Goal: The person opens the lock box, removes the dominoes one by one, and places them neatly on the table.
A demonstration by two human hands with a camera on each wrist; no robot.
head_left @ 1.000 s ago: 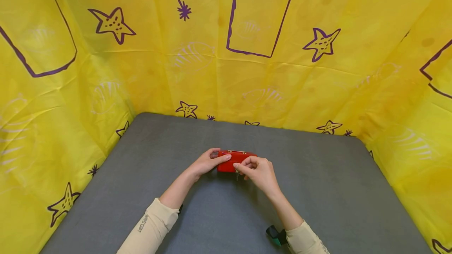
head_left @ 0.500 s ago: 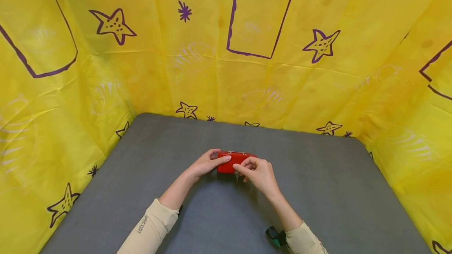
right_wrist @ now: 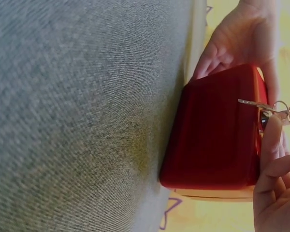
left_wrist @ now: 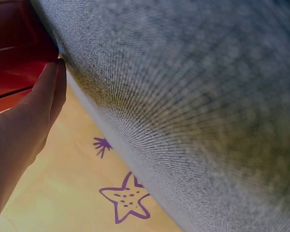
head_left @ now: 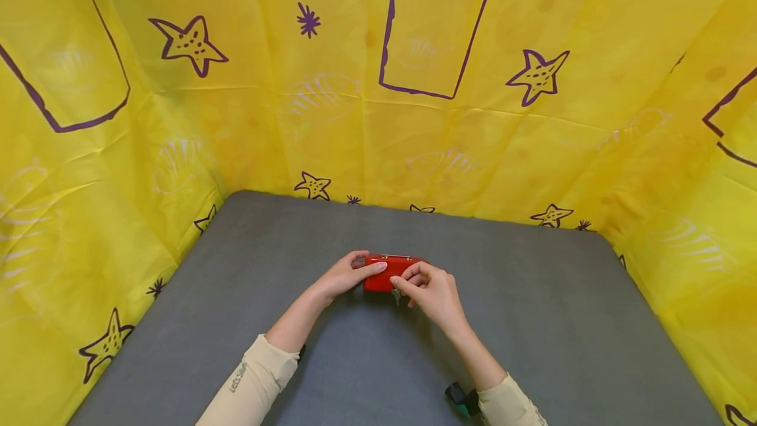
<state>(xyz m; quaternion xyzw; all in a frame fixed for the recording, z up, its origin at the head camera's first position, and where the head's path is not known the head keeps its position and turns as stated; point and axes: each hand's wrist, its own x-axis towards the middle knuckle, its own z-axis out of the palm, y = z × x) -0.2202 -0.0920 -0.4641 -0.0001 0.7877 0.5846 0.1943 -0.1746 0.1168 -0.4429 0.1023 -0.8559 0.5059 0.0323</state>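
A small red cash box with a thin metal handle on its lid stands on the grey table. My left hand grips its left end, thumb over the lid and fingers behind; the left wrist view shows that hand against the red side. At the front lock, my right hand pinches a key between thumb and forefinger. From its ring a second key hangs down before the box. How far the pinched key sits in the lock is hidden by the fingers.
The grey table spreads around the box. Yellow cloth walls with purple starfish drawings rise behind it and on both sides. A black and green strapped device sits by the right sleeve cuff.
Both hands and the box keep their places. The hanging key shows slightly more below my right fingertips than a second ago.
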